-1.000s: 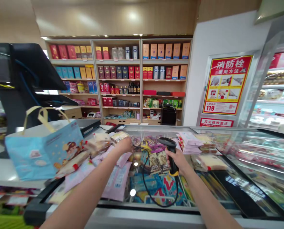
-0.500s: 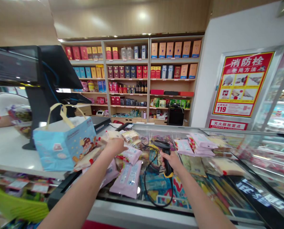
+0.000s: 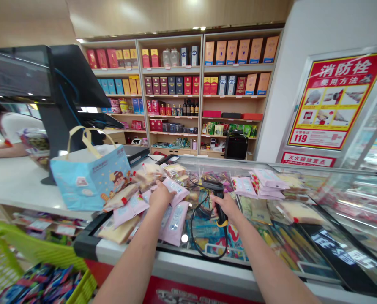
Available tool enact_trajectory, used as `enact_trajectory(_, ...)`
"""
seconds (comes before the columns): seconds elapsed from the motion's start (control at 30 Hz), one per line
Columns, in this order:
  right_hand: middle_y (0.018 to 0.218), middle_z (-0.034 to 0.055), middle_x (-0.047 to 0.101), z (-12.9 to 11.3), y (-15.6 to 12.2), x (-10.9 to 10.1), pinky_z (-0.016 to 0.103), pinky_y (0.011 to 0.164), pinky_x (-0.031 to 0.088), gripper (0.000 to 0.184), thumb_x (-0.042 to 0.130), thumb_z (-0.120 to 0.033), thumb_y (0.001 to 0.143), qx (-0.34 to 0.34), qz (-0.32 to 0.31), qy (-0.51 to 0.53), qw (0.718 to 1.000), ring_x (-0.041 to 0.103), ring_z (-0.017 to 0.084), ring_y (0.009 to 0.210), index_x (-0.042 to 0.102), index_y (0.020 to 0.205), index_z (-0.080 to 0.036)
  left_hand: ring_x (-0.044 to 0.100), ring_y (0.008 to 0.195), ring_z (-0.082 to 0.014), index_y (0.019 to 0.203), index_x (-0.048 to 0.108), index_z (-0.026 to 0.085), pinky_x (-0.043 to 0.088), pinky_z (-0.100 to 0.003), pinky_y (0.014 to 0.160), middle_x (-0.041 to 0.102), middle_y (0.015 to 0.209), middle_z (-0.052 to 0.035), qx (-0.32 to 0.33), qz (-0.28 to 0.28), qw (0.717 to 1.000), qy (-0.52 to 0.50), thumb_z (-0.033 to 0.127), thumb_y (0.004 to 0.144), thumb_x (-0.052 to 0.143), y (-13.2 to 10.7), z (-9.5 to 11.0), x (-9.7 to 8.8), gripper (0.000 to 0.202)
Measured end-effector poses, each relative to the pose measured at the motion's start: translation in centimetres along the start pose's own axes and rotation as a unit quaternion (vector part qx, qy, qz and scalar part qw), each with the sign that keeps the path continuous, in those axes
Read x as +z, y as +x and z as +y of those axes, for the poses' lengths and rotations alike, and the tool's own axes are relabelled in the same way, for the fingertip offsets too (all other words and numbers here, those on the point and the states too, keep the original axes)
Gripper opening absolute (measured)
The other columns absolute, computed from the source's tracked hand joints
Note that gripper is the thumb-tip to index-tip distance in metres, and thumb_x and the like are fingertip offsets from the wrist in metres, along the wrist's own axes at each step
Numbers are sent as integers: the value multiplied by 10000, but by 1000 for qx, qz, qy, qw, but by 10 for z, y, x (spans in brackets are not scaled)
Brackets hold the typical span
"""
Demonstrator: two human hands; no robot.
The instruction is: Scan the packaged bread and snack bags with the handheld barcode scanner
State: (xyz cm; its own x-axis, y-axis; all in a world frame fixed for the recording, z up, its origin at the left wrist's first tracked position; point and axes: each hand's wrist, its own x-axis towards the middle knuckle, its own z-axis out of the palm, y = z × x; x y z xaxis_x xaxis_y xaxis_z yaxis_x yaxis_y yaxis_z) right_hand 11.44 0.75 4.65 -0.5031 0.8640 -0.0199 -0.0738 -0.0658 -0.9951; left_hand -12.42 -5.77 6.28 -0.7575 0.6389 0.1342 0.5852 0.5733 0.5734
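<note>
Head view: the left hand reaches over the left half of a glass-topped display freezer with a pale near rim, its fingers partly curled at a flat, pink-and-white plastic packet; the fingertips are partly hidden, so I cannot tell whether they grip it or only touch it. That packet lies at the left hand's right side, left of the right hand, its long axis slanting from the far left toward the near right, so the left hand is clearly the nearer. The right hand closes around the handle of a black, pistol-shaped barcode scanner with yellow trim, held with the handle upright and the head pointing left, toward the packet's side. A black cable loops from it toward the near edge of the glass. A second pink packet lies lengthwise toward that near edge, just below the first, and clear-wrapped pale bread rests at the near left corner. A light-blue printed carrier bag with cream handles stands beyond the left edge, while a stack of pink packets lies toward the far edge, right of the scanner
</note>
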Motion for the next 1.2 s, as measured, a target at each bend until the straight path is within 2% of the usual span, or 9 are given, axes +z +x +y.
enact_trajectory(0.1,459,-59,531,0,-1,0,220,352,415,297,724,-399,590,-2,-1,-6,1000,485,99,368,535,679,-189,605,1124,-364,1418,258,33,475,-409,886,630,1163,-287,-40,37,998,-14,289,657,733,-6,3,-4,933)
enact_trajectory(0.2,444,-53,526,1,0,-1,221,355,414,300,722,-415,610,-5,-6,-10,1000,475,95,360,531,640,-185,643,1051,-327,1380,335,61,495,-388,863,669,1114,-224,-51,79,991,-95,218,663,718,-9,-3,-7,828)
enact_trajectory(0.3,415,-43,510,2,2,-2,226,363,420,326,708,-439,639,-1,-8,-13,1000,469,94,351,515,583,-182,669,958,-265,1235,527,132,509,-359,865,707,1028,-113,-6,113,970,-215,189,667,690,-5,-12,-8,594)
enact_trajectory(0.37,429,-44,518,0,4,-2,228,364,422,325,716,-438,635,1,-2,-2,1000,475,96,358,522,594,-181,668,945,-238,1152,593,148,522,-336,851,710,1014,-77,27,115,941,-318,207,682,670,0,-11,-7,479)
enact_trajectory(0.53,480,-48,544,-16,15,0,233,368,418,312,731,-430,612,-29,-7,25,999,485,101,379,529,656,-196,661,963,-169,1235,525,175,534,-266,812,679,1121,-72,60,82,847,-522,242,779,574,23,29,15,463)
enact_trajectory(0.67,496,-56,554,-20,22,0,235,373,424,328,735,-427,597,-62,-48,21,997,483,103,380,551,744,-198,660,967,-151,1259,480,159,525,-262,835,669,1144,-90,64,10,826,-560,235,806,511,47,59,51,460)
enact_trajectory(0.87,498,-67,541,-3,17,0,227,353,418,362,714,-444,603,-27,-25,-7,999,482,100,373,535,789,-190,656,963,-192,1062,578,112,507,-318,883,693,1065,-106,106,-50,807,-578,300,721,584,73,52,82,389)
enact_trajectory(1.03,495,-64,543,-4,11,4,224,362,430,379,714,-448,602,-6,-49,-16,999,483,97,373,543,810,-181,661,884,-205,948,603,128,518,-333,827,708,946,-80,105,-75,775,-618,413,659,671,75,49,86,411)
enact_trajectory(1.2,489,-64,543,-4,10,6,220,361,429,382,713,-454,605,-25,-44,-26,998,480,92,361,549,800,-170,650,777,-204,846,590,152,523,-338,738,690,801,-39,82,-71,770,-629,515,573,736,73,51,86,478)
